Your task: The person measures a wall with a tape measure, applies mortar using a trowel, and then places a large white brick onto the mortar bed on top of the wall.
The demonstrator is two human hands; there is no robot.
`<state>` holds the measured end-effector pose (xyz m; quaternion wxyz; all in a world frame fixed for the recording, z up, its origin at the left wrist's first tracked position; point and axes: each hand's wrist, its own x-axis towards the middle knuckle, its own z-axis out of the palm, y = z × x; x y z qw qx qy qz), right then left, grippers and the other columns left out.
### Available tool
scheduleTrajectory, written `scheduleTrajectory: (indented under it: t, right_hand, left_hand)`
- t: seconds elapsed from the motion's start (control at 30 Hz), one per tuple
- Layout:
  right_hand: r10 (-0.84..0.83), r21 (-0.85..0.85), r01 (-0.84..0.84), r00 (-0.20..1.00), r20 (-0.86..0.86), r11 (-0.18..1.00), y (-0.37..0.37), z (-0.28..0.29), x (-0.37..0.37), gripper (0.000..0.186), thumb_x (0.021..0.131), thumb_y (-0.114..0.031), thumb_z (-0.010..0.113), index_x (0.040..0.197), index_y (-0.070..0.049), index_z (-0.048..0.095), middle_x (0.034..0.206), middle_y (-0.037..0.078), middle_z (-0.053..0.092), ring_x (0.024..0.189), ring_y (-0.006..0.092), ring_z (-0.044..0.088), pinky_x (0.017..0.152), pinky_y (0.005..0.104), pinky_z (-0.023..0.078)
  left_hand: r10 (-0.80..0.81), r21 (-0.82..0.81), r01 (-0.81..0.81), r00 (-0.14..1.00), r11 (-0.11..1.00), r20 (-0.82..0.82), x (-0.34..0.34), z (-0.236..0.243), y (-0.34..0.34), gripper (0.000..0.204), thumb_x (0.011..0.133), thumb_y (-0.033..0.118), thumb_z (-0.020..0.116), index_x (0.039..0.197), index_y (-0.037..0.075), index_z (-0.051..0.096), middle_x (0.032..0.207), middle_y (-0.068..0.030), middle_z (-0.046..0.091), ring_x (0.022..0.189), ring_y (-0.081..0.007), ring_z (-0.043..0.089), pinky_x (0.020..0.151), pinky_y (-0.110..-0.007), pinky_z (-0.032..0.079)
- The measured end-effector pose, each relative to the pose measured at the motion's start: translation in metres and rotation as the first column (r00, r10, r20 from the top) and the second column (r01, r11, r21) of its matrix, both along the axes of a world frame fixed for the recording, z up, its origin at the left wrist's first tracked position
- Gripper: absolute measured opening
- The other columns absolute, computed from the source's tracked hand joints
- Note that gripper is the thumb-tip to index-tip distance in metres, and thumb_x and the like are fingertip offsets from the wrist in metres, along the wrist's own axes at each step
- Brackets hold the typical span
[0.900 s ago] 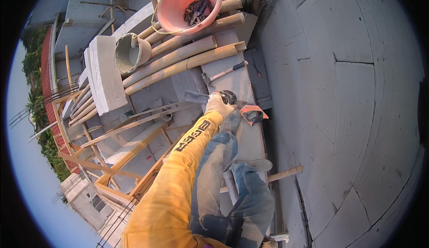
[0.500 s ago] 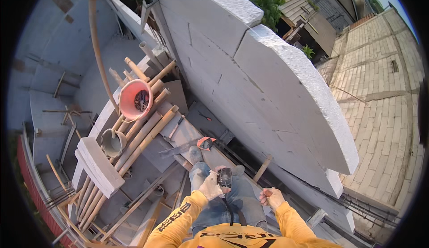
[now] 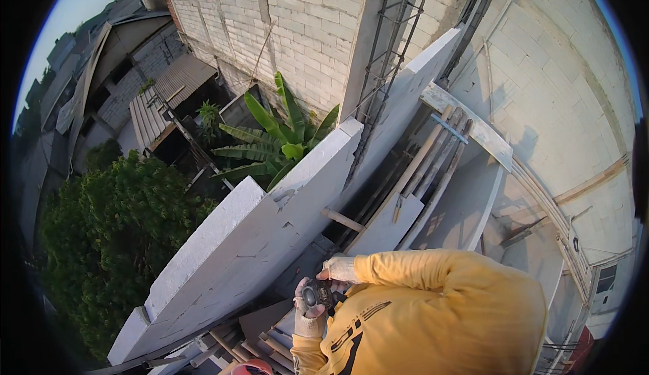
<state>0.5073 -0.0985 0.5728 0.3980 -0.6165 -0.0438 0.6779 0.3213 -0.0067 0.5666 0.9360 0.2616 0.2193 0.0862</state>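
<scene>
At the lower centre of the frame, the left hand (image 3: 309, 322) grips a rounded black-and-grey handheld device (image 3: 315, 296), seemingly cradled to keep it steady; the right hand (image 3: 340, 269) curls at its upper edge, whether pinching anything I cannot tell.

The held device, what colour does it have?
The device is black and grey; head view shows it best.

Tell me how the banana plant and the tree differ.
Leaves: the banana plant has a few long, broad blades; the tree has many small leaves in a dense mass.
Colour: the banana plant shows brighter green, the tree mostly darker.
Size in view: the tree fills more of the picture than the banana plant.
Shared: both stand beyond the white wall.
</scene>
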Motion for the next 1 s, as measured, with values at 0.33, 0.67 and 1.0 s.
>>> scheduleTrajectory:
  t: [0.33, 0.67, 1.0]
  right_hand:
    - [0.121, 0.152, -0.145, 0.98, 0.158, 0.978, -0.012, 0.019, 0.032, 0.029, 0.084, -0.025, 0.068, 0.102, -0.002, 0.07, 0.08, 0.011, 0.067, 0.068, 0.0206, 0.065, 0.059, 0.0323, 0.056]
    - [0.02, 0.205, -0.037, 0.996, 0.084, 0.978, -0.026, 0.032, 0.072, 0.035, 0.085, -0.014, 0.07, 0.11, 0.008, 0.057, 0.074, 0.012, 0.065, 0.064, 0.0201, 0.066, 0.052, 0.0317, 0.052]
    - [-0.908, 0.519, 0.801, 0.406, -0.101, 0.3, -0.082, 0.068, 0.245, 0.017, 0.085, -0.006, 0.07, 0.096, -0.005, 0.058, 0.075, 0.002, 0.061, 0.053, 0.0115, 0.06, 0.048, 0.027, 0.055]
  left_hand:
    - [-0.354, 0.147, 0.395, 0.903, 0.907, -0.241, 0.055, -0.009, 0.016, 0.05, 0.088, 0.039, 0.065, 0.118, 0.0, 0.057, 0.101, -0.0085, 0.062, 0.091, -0.0189, 0.059, 0.083, -0.034, 0.049]
    - [-0.438, 0.233, 0.63, 0.716, 0.741, -0.544, 0.061, 0.029, 0.045, 0.043, 0.094, 0.04, 0.059, 0.105, -0.001, 0.066, 0.082, -0.0042, 0.066, 0.07, -0.0106, 0.059, 0.066, -0.025, 0.047]
    - [-0.025, 0.436, 0.734, 0.524, 0.521, -0.851, 0.007, 0.069, 0.106, 0.041, 0.087, 0.038, 0.071, 0.078, -0.001, 0.067, 0.061, -0.0025, 0.055, 0.048, -0.013, 0.046, 0.046, -0.03, 0.036]
